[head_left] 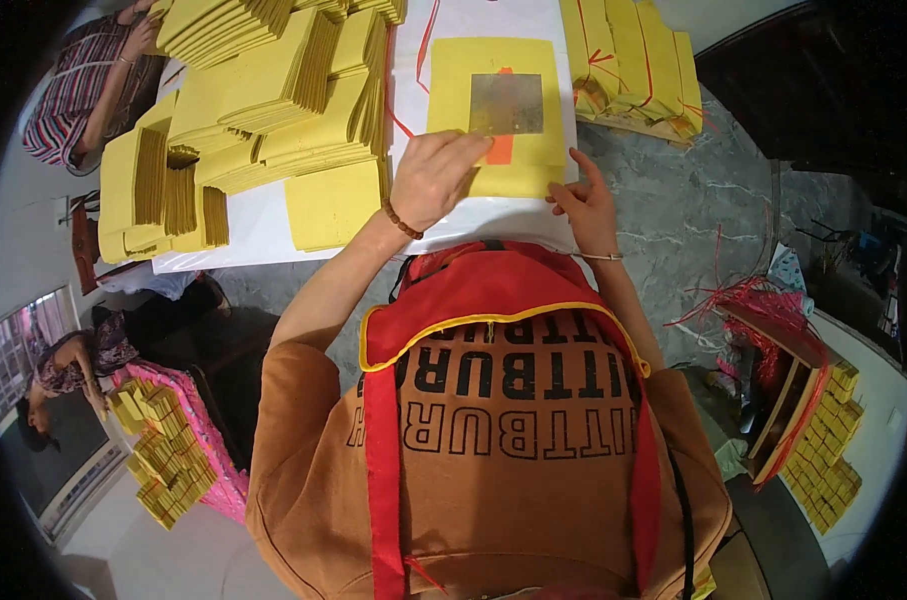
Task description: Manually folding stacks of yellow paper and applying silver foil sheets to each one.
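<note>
A yellow paper sheet point(451, 90) lies on the white-covered table in front of me, with a silver-grey square point(506, 100) on it. An orange strip point(499, 152) shows above and below the square. My left hand point(438, 178) rests over the sheet's lower left part, fingers bent and drawn together, tips by the strip and the square's lower edge. Anything under those fingertips is hidden. At the sheet's lower right corner is my right hand point(586, 208), its thumb near the paper edge and its index finger stretched apart. Left of the sheet lies a flat yellow stack point(335, 208).
Tall stacks of folded yellow paper point(263, 80) crowd the table's left side. Tied yellow bundles point(645, 70) stand at its right. Two other people point(93, 85) are at the left. Red string point(763, 310) hangs over a wooden stand at the right, near more yellow bundles point(823, 450).
</note>
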Demonstrator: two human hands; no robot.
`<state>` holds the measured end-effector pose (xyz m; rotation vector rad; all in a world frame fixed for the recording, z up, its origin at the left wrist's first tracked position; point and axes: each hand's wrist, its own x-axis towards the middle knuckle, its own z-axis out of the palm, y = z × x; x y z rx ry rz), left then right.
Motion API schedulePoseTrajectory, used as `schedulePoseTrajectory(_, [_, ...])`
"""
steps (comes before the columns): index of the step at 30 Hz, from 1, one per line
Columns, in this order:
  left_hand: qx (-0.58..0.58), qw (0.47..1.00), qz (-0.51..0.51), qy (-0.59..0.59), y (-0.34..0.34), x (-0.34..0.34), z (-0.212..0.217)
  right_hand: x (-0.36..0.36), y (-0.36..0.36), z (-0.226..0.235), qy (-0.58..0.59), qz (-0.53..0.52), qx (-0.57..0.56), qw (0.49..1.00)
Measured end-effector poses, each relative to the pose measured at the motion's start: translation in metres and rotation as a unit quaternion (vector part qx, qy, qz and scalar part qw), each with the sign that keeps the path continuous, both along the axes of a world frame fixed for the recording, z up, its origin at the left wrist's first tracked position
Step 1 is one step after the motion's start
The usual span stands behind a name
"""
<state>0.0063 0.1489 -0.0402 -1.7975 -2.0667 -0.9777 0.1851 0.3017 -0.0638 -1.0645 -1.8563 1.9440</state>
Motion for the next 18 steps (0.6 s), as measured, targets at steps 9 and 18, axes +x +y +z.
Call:
schedulePoseTrajectory(9, [-0.088,0.99,-0.02,0.109,0.002,0.006,-0.036,-0.009,0.003,-0.021,0.047,-0.04,-0.043,0.997])
schedulePoseTrajectory(18, [-0.119,0.985,0.003,0.126,0.0,0.011,-0.035,-0.01,0.005,-0.022,0.037,-0.038,-0.045,0.998])
